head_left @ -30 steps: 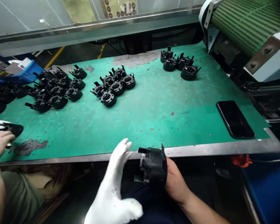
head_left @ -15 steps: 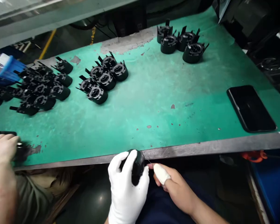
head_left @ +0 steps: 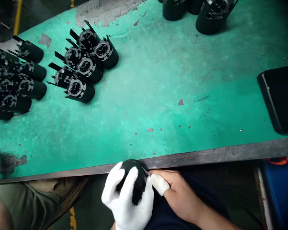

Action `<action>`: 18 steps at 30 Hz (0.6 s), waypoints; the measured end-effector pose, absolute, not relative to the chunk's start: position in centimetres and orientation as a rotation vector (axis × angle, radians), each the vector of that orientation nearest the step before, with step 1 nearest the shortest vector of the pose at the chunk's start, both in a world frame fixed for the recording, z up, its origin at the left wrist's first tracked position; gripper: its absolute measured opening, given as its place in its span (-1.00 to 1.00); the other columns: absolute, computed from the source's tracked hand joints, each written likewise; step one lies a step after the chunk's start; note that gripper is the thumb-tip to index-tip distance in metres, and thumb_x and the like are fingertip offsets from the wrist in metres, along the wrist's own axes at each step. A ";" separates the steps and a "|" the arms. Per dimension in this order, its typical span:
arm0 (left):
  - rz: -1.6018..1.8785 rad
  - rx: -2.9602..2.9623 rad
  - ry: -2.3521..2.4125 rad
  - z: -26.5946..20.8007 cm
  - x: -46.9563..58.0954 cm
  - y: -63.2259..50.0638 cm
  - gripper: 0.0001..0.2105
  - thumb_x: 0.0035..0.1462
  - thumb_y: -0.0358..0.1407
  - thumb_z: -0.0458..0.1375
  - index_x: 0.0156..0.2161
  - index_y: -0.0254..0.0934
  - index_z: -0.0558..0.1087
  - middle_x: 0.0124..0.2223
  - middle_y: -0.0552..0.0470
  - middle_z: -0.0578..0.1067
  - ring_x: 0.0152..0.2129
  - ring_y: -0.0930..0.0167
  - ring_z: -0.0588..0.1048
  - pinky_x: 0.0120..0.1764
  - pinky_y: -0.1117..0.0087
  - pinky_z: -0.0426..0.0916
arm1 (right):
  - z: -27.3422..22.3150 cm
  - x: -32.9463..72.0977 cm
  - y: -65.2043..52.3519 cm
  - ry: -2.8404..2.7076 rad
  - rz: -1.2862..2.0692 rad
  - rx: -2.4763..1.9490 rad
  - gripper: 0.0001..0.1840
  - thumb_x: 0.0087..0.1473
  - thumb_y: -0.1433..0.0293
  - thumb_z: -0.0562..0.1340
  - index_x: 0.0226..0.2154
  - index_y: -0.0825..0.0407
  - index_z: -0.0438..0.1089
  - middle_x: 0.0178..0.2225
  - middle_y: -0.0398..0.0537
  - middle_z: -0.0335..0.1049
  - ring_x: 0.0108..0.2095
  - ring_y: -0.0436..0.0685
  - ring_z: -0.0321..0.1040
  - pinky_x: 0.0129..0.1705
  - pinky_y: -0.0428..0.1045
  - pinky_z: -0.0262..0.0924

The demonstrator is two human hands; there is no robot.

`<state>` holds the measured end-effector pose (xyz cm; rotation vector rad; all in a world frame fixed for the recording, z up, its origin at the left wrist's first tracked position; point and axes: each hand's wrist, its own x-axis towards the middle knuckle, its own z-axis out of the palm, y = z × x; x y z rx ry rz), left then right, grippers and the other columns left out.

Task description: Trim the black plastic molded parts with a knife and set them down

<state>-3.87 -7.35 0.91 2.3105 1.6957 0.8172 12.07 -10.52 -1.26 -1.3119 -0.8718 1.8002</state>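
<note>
White cloth is covering the left hand (head_left: 131, 201), which is grasping a black cylindrical part (head_left: 141, 177) with spread, curled fingers at the near edge of the green worktop (head_left: 146, 95). At 3 o'clock from it, the right hand (head_left: 183, 195), bare but for a white thumb cover (head_left: 160, 184), is pinching a slim metal-tipped tool (head_left: 146, 171), its tip meeting or just beside the part. The part's smooth rounded side is facing 12 o'clock; the glove is hiding too much to tell its long axis. At 11 o'clock six black units (head_left: 88, 68) are standing clustered, prongs uppermost; a larger group (head_left: 26, 84) is crowding 10 o'clock, and others (head_left: 212, 20) are standing at 1 o'clock. A black phone (head_left: 282, 99) is lying toward 2 o'clock. At 3 o'clock, below worktop level, a blue box-like thing (head_left: 282, 195) is showing, contents unseen.
</note>
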 end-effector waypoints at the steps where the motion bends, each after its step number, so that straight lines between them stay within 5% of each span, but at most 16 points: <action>1: 0.842 2.330 1.681 0.9 -3.8 -7.2 -0.57 -0.09 -0.51 0.40 -0.09 -0.15 0.48 -0.09 -0.06 0.41 -0.03 0.12 0.50 -0.03 0.00 0.50 | -1.2 12.1 -10.4 -0.880 1.794 -1.321 -0.68 0.35 0.30 0.13 -0.04 -0.08 0.59 -0.12 -0.06 0.61 -0.11 0.19 0.50 0.00 0.06 0.32; 8: 0.901 2.377 1.678 0.7 -3.4 -7.1 -0.58 -0.13 -0.52 0.42 -0.15 -0.14 0.48 -0.15 -0.02 0.36 -0.05 0.11 0.52 -0.07 -0.02 0.52 | -2.1 11.8 -10.2 -0.945 1.728 -1.393 -0.60 0.36 0.26 0.09 -0.37 0.01 0.56 -0.37 -0.08 0.54 -0.30 0.16 0.44 -0.19 0.01 0.32; 14: 0.855 2.339 1.692 0.8 -3.5 -7.5 -0.57 -0.08 -0.53 0.39 -0.10 -0.11 0.46 -0.10 -0.05 0.35 0.00 0.07 0.49 -0.05 -0.10 0.50 | -2.1 12.2 -10.7 -0.959 1.757 -1.279 -0.66 0.37 0.29 0.09 -0.10 -0.05 0.57 -0.18 -0.05 0.58 -0.17 0.15 0.47 -0.04 0.03 0.30; 18: 0.890 2.317 1.695 0.2 -3.8 -7.8 -0.51 -0.12 -0.55 0.41 -0.08 -0.09 0.47 -0.09 -0.04 0.31 -0.02 0.07 0.49 -0.05 -0.12 0.50 | -2.2 12.1 -10.5 -1.015 1.723 -1.345 -0.65 0.37 0.28 0.08 -0.28 -0.01 0.55 -0.32 -0.08 0.53 -0.27 0.13 0.42 -0.13 0.01 0.27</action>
